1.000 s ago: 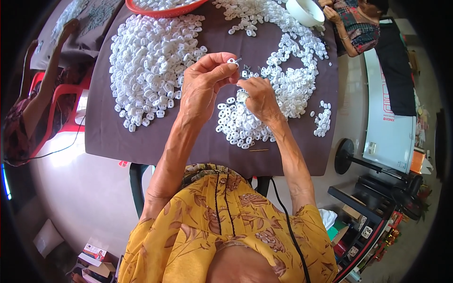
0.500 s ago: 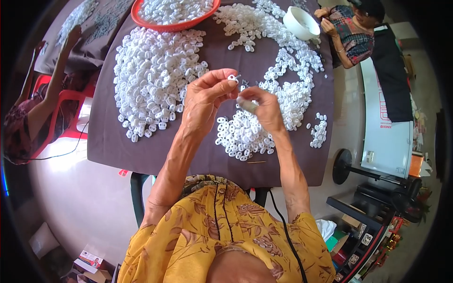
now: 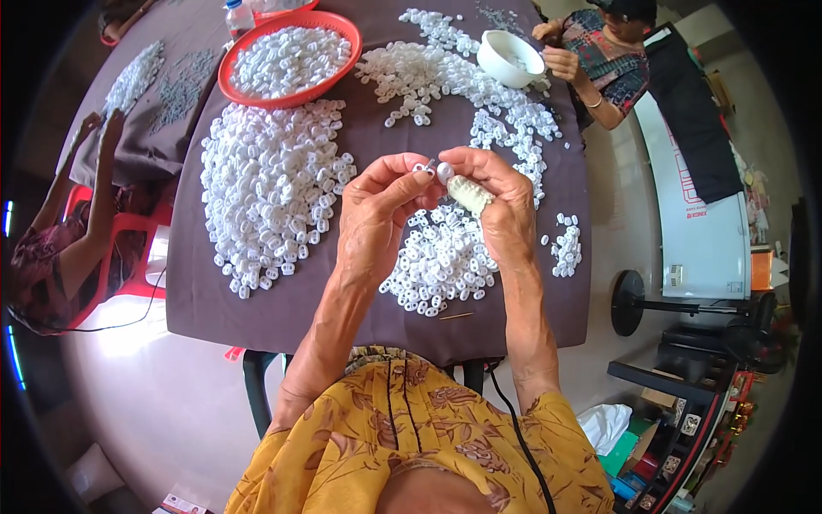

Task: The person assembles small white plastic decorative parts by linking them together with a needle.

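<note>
My left hand (image 3: pixel 377 201) pinches a small white oval plastic piece (image 3: pixel 423 169) with two holes between thumb and forefinger. A tiny grey pin-like part (image 3: pixel 432 161) shows at its upper edge. My right hand (image 3: pixel 501 197) meets it from the other side, thumb and forefinger closed together by the grey part; whatever lies between them is too small to make out. A cream wrap (image 3: pixel 470 194) covers the right thumb below its tip. Beneath both hands lies a loose pile of similar white pieces (image 3: pixel 437 265) on the brown cloth of the table (image 3: pixel 360 317).
A large heap of white pieces (image 3: pixel 265 188) spreads to the left, below a red basket (image 3: pixel 227 73) full of them. A white bowl (image 3: pixel 511 60) stands at the far right beside a co-worker's hands (image 3: pixel 561 62). A thin stick (image 3: pixel 456 316) lies near the front edge.
My right hand has risen from above the near pile to my left hand's fingertips. My left hand still holds the white piece. The whole view has shifted, showing more of the table's far side.
</note>
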Available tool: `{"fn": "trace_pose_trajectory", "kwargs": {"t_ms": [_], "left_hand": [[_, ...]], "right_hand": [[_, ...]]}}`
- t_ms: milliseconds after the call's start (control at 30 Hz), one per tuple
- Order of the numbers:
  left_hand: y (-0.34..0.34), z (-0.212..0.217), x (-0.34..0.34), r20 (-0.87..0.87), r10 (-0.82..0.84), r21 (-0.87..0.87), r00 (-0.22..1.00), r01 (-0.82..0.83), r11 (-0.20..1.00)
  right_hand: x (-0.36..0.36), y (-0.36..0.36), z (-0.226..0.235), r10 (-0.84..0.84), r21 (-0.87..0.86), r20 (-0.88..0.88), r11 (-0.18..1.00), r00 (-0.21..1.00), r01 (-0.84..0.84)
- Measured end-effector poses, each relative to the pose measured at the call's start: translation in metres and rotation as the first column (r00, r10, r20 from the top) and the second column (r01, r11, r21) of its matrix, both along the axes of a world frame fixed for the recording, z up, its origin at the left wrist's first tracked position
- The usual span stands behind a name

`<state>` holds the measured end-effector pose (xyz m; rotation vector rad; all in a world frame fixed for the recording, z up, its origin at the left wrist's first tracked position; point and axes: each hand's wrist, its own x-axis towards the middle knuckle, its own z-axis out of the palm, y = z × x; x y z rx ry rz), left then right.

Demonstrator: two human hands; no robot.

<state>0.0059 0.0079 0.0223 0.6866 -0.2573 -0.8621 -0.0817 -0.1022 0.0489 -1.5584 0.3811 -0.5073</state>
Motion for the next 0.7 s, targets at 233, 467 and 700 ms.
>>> {"fn": "trace_pose_trajectory", "kwargs": {"t_ms": [233,467,700], "left_hand": [[0.000,0.001,-0.005,-0.004,0.074,-0.009,0.997,-0.074,0.997],[0.001,-0.003,-0.003,-0.030,0.081,0.010,0.996,-0.080,0.997],[0.001,-0.005,-0.003,-0.072,0.040,0.010,0.997,-0.040,0.999]], "right_hand": [[-0.002,-0.002,0.001,-0.022,-0.379,-0.005,0.925,1.000,0.019],[0.004,-0.009,-0.007,0.017,-0.439,0.003,0.898,1.000,-0.014],[0.008,0.002,0.000,-0.104,-0.097,0.066,0.989,0.992,0.110]]}}
